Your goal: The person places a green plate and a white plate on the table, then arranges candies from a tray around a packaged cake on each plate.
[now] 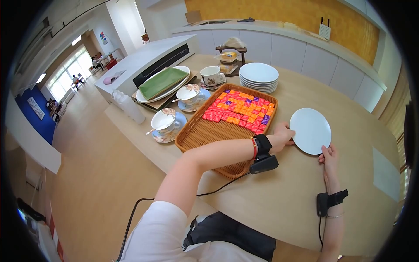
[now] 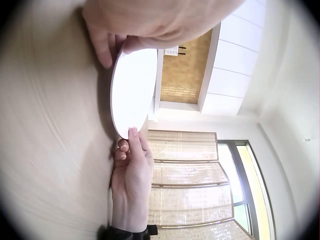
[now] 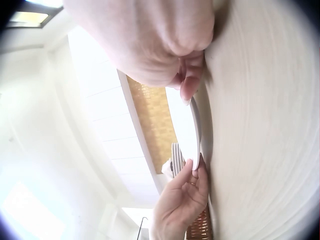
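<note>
A round white plate is held low over the table by both hands. My left hand grips its left edge, thumb on top and fingers under the rim. At the near right edge my right hand pinches the rim between thumb and fingers. The left wrist view shows the plate nearly edge-on, close over the tabletop. Beside my left hand is a brown wicker basket, with rows of red, orange and purple wrapped squares filling its far part.
A stack of white plates stands behind the basket. Left of it are floral cups on saucers, one cup nearest, and a green rectangular plate on a white oval one. A clear bottle stands at the table's left edge. A pale sheet lies right.
</note>
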### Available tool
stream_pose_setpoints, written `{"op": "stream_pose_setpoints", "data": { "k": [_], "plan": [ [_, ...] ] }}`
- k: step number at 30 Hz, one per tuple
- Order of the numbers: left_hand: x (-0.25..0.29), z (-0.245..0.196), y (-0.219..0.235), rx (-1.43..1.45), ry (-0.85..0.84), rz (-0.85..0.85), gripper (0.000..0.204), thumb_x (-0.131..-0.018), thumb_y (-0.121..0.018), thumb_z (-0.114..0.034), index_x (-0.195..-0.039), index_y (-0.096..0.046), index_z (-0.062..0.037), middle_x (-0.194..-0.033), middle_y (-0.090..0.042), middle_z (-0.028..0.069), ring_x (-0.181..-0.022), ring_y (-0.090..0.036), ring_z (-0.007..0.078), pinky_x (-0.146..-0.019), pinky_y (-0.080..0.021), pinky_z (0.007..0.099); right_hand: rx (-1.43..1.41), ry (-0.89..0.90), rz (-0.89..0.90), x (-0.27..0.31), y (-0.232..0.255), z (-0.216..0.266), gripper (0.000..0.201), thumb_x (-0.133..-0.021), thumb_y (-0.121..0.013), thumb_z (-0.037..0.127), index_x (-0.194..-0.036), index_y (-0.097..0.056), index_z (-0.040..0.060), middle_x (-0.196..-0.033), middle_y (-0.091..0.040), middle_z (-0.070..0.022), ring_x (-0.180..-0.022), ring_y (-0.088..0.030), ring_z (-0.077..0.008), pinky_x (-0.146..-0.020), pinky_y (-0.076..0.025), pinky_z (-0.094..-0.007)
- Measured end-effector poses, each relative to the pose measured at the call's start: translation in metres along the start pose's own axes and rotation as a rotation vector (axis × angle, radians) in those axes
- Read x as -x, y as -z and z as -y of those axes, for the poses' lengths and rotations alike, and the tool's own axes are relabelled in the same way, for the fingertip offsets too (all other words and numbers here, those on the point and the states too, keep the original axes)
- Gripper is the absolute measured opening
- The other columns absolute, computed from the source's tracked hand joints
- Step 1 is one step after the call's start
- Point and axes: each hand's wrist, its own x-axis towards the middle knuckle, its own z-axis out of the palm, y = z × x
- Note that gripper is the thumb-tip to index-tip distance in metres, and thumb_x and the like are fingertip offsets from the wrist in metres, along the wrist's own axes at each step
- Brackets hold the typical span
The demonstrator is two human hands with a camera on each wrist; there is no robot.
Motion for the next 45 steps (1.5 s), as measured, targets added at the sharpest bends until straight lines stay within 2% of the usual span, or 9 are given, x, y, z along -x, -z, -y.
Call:
{"op": "stream_pose_setpoints", "data": {
  "k": [12, 20, 24, 27, 30, 32, 38, 41, 45],
  "plan": [
    [0.003, 0.001, 0.008, -0.050, -0.058, -0.035, 0.018, -0.090, -0.067, 0.002, -0.104, -0.057, 0.0006, -0.104, -0.063, 0.0104, -0.089, -0.069, 0.0197, -0.074, -0.063, 0.0312, 0.077, 0.046, 0.036, 0.003, -0.005, 0.004, 0.030, -0.099, -0.063, 0.014, -0.122, -0.059, -0.0038, -0.067, -0.055, 0.0023, -0.053, -0.051, -0.0041, -0.047, -0.041, -0.0192],
    [0.007, -0.004, 0.011, -0.048, -0.048, -0.043, 0.026, -0.088, -0.069, 0.003, -0.111, -0.057, 0.0051, -0.109, -0.063, 0.0136, -0.092, -0.070, 0.0218, -0.071, -0.065, 0.0283, 0.162, -0.006, -0.003, 0.001, -0.010, 0.009, 0.044, -0.098, -0.064, 0.019, -0.136, -0.054, -0.0011, -0.064, -0.053, 0.0032, -0.051, -0.049, -0.0036, -0.045, -0.039, -0.0192],
    [0.003, -0.003, 0.013, -0.063, -0.058, -0.041, 0.025, -0.088, -0.070, 0.001, -0.109, -0.058, 0.0055, -0.109, -0.063, 0.0137, -0.090, -0.070, 0.0216, -0.071, -0.065, 0.0284, 0.168, -0.011, 0.015, 0.003, -0.011, 0.013, 0.045, -0.099, -0.063, 0.019, -0.137, -0.053, -0.0010, -0.065, -0.054, 0.0032, -0.051, -0.049, -0.0034, -0.045, -0.039, -0.0188],
    [0.004, -0.006, 0.012, -0.068, -0.050, -0.028, 0.019, -0.091, -0.064, 0.002, -0.108, -0.058, 0.0066, -0.110, -0.063, 0.0144, -0.093, -0.070, 0.0222, -0.073, -0.065, 0.0296, 0.159, -0.012, 0.013, 0.004, -0.014, 0.015, 0.046, -0.099, -0.063, 0.020, -0.138, -0.052, -0.0012, -0.067, -0.055, 0.0024, -0.051, -0.049, -0.0033, -0.044, -0.039, -0.0184],
    [0.008, -0.012, 0.010, -0.063, -0.002, -0.058, 0.021, -0.093, -0.054, 0.005, -0.113, -0.059, 0.0073, -0.114, -0.063, 0.0148, -0.098, -0.069, 0.0227, -0.075, -0.065, 0.0309, 0.146, -0.019, -0.004, 0.003, -0.014, 0.013, 0.047, -0.100, -0.061, 0.021, -0.140, -0.051, -0.0011, -0.069, -0.056, 0.0011, -0.051, -0.049, -0.0036, -0.044, -0.039, -0.0184],
    [0.002, -0.007, 0.008, -0.137, -0.014, -0.038, 0.030, -0.093, -0.046, 0.008, -0.121, -0.058, 0.0069, -0.118, -0.063, 0.0139, -0.101, -0.068, 0.0229, -0.077, -0.065, 0.0321, 0.112, -0.039, -0.005, 0.001, -0.012, 0.011, 0.048, -0.100, -0.060, 0.020, -0.142, -0.049, -0.0011, -0.071, -0.058, -0.0002, -0.052, -0.050, -0.0039, -0.045, -0.040, -0.0184],
    [0.005, -0.005, 0.005, -0.111, -0.085, -0.021, 0.037, -0.093, -0.047, 0.008, -0.128, -0.057, 0.0009, -0.121, -0.063, 0.0120, -0.101, -0.068, 0.0231, -0.078, -0.065, 0.0320, 0.123, -0.005, 0.007, 0.000, -0.011, 0.007, 0.049, -0.100, -0.058, 0.018, -0.145, -0.046, 0.0011, -0.075, -0.059, -0.0007, -0.053, -0.052, -0.0044, -0.045, -0.041, -0.0185],
    [-0.002, -0.006, 0.005, -0.135, -0.011, -0.023, 0.041, -0.093, -0.049, 0.009, -0.133, -0.055, -0.0017, -0.119, -0.063, 0.0116, -0.098, -0.068, 0.0221, -0.077, -0.065, 0.0313, 0.109, -0.008, 0.004, 0.000, -0.009, 0.006, 0.049, -0.100, -0.058, 0.017, -0.145, -0.046, 0.0022, -0.076, -0.060, -0.0009, -0.053, -0.052, -0.0048, -0.046, -0.041, -0.0190],
    [-0.008, 0.001, 0.010, -0.083, -0.042, 0.095, 0.051, -0.092, -0.050, 0.010, -0.141, -0.046, -0.0030, -0.118, -0.062, 0.0100, -0.091, -0.068, 0.0194, -0.075, -0.065, 0.0307, 0.100, -0.037, -0.007, -0.004, -0.003, 0.000, 0.049, -0.100, -0.059, 0.018, -0.144, -0.046, 0.0005, -0.077, -0.062, -0.0016, -0.054, -0.053, -0.0056, -0.046, -0.042, -0.0194]
  ]
}}
